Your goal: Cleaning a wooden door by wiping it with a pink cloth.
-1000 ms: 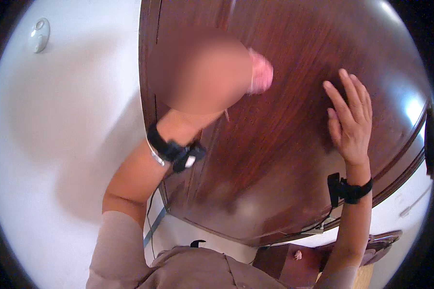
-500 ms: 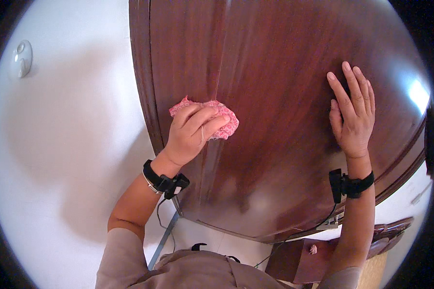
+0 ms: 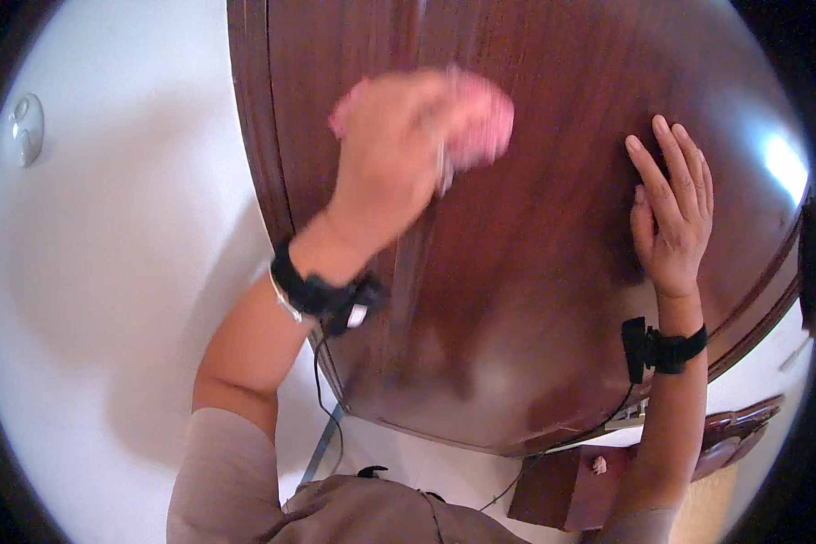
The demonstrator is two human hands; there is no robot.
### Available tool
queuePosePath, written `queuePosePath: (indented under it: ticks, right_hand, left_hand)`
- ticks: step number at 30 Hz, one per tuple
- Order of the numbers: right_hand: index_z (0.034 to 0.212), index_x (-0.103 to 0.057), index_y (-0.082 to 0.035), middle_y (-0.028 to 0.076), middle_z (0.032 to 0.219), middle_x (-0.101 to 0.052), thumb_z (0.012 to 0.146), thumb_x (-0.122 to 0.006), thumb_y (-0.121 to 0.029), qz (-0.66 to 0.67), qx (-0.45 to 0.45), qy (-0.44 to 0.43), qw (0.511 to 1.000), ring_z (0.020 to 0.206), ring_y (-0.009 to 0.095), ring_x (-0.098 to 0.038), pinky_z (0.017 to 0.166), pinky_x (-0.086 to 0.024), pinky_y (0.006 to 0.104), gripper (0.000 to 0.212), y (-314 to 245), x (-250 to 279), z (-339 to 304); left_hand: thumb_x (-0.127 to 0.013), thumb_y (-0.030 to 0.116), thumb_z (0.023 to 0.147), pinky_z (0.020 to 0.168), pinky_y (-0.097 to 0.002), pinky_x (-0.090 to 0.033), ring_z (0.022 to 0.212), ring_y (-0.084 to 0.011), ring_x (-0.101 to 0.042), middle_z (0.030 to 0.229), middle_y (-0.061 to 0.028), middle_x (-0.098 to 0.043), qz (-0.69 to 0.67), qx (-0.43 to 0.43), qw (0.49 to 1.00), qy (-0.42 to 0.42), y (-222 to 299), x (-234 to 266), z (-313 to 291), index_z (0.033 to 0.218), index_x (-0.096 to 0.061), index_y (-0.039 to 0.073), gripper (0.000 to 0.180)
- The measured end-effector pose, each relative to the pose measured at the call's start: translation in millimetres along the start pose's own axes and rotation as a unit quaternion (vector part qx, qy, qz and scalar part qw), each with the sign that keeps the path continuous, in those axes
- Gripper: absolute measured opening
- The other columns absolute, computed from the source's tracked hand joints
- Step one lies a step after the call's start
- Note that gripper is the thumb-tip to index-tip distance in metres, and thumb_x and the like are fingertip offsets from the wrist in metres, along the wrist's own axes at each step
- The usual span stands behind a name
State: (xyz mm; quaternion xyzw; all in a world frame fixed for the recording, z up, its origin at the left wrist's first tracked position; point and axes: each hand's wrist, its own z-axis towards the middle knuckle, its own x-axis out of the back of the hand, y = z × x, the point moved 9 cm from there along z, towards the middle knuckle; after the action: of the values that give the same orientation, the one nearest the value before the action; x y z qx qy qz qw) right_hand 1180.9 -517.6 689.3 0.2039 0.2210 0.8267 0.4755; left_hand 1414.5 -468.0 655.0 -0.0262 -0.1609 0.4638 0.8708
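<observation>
A dark reddish-brown wooden door [image 3: 535, 227] fills most of the view. My left hand [image 3: 390, 154], smeared by motion, is closed on a pink patterned cloth [image 3: 488, 122] over the door's upper left part. The cloth sticks out on both sides of the fingers. To the right, my right hand [image 3: 675, 204] lies flat on the door with its fingers stretched upward and holds nothing. Each wrist wears a black strap with a small black device, and a cable runs down from each.
A white wall [image 3: 136, 272] with a white hook [image 3: 27, 130] borders the door's left frame. Below, a brown wooden piece of furniture [image 3: 553, 485] bears a small crumpled pinkish thing [image 3: 599, 464]. Pale floor [image 3: 417, 453] shows under the door's lower edge.
My left hand has moved the cloth up and slightly right across the door. My right hand stays on the door, nearly in the same place.
</observation>
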Motion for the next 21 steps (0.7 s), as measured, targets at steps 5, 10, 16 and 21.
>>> queuePosePath:
  ticks: [5, 10, 16, 21]
  right_hand:
    - [0.127, -0.066, -0.019, 0.005, 0.142, -0.054, 0.089, -0.053, -0.008, 0.016, -0.005, 0.008, 1.000, 0.134, 0.026, -0.047, 0.112, -0.034, 0.0444, 0.042, 1, 0, -2]
    - [0.127, -0.066, -0.015, 0.008, 0.142, -0.055, 0.089, -0.051, -0.006, 0.014, 0.000, 0.011, 1.000, 0.134, 0.029, -0.047, 0.113, -0.035, 0.0445, 0.042, 5, 3, -6]
    - [0.126, -0.066, -0.014, 0.008, 0.140, -0.056, 0.088, -0.051, -0.005, 0.006, 0.008, 0.012, 1.000, 0.131, 0.030, -0.050, 0.111, -0.037, 0.0440, 0.042, -1, 3, -6]
    - [0.125, -0.067, -0.013, 0.008, 0.139, -0.057, 0.088, -0.052, -0.003, 0.013, 0.008, 0.025, 1.000, 0.131, 0.030, -0.050, 0.110, -0.038, 0.0424, 0.041, -1, 4, -3]
  left_hand:
    - [-0.064, 0.014, 0.074, 0.067, -0.0332, -0.049, 0.077, -0.0189, -0.057, 0.099, 0.0009, -0.062, 0.107, -0.111, 0.987, -0.046, 42, -11, -84, 0.105, -0.068, 0.022, 0.032]
    - [-0.067, 0.009, 0.079, 0.085, -0.0408, -0.045, 0.097, -0.0244, -0.054, 0.110, -0.0052, -0.059, 0.303, -0.045, 0.952, 0.008, 10, 23, -62, 0.114, -0.071, 0.014, 0.036]
    - [-0.058, 0.006, 0.090, 0.102, -0.0433, -0.037, 0.116, -0.0306, -0.049, 0.125, -0.0116, -0.053, 0.359, 0.009, 0.923, 0.138, -34, 86, 32, 0.129, -0.060, 0.008, 0.039]
    - [-0.059, 0.012, 0.085, 0.095, -0.0449, -0.038, 0.105, -0.0325, -0.054, 0.114, -0.0124, -0.060, 0.284, -0.028, 0.953, 0.100, -24, 73, -33, 0.120, -0.065, 0.009, 0.035]
